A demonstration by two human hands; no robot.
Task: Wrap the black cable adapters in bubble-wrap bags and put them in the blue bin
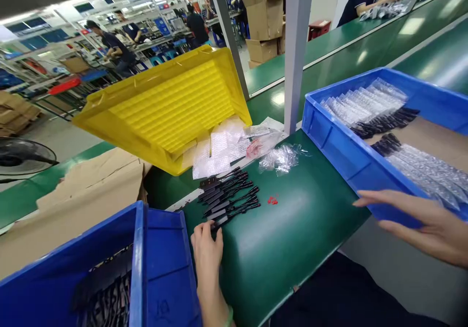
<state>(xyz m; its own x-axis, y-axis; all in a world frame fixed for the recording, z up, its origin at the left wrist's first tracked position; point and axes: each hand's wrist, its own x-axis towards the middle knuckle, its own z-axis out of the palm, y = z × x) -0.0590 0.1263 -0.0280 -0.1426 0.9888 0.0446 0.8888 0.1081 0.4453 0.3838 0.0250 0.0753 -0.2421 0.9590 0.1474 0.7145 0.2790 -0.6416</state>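
Observation:
Several black cable adapters (228, 195), flat boxes with short cable tails, lie in a row on the green work surface (285, 239). My left hand (207, 244) is at the near end of this row, its curled fingers closed on the box end of the nearest black adapter (221, 220). To the right, my right hand (420, 222) is held over the front wall of a blue bin (347, 156), fingers stretched out and holding nothing. Inside that bin lie two rows of adapters in bubble-wrap sleeves (365, 100), black ends showing.
A deep blue bin (139, 249) at lower left holds more black adapters. Behind the row are a tilted yellow tray (171, 107), bubble-wrap sleeves (226, 144) and crumpled clear plastic (281, 159). Small red pieces (272, 200) lie mid-surface. A grey post (295, 49) rises behind. Co-workers sit beyond.

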